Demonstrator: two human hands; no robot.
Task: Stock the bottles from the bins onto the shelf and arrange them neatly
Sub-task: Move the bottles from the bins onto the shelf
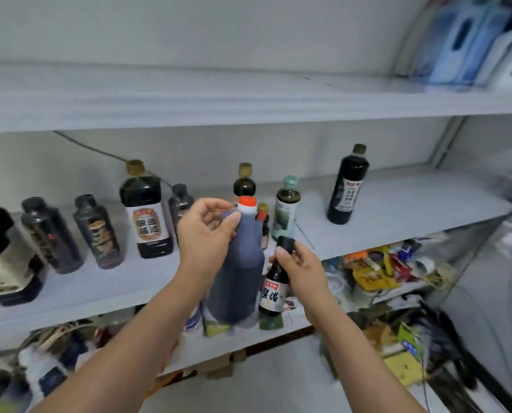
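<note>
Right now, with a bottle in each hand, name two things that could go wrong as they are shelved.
The left hand holds the big orange-capped bottle only near its neck; it might slip or swing. The right hand holds a small bottle close beside it, and shelved bottles stand just behind; one may get knocked over.

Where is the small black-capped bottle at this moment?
In the head view, just right of centre: the right hand grips the small black-capped bottle by its neck, beside the large orange-capped bottle held by the left hand.
</note>
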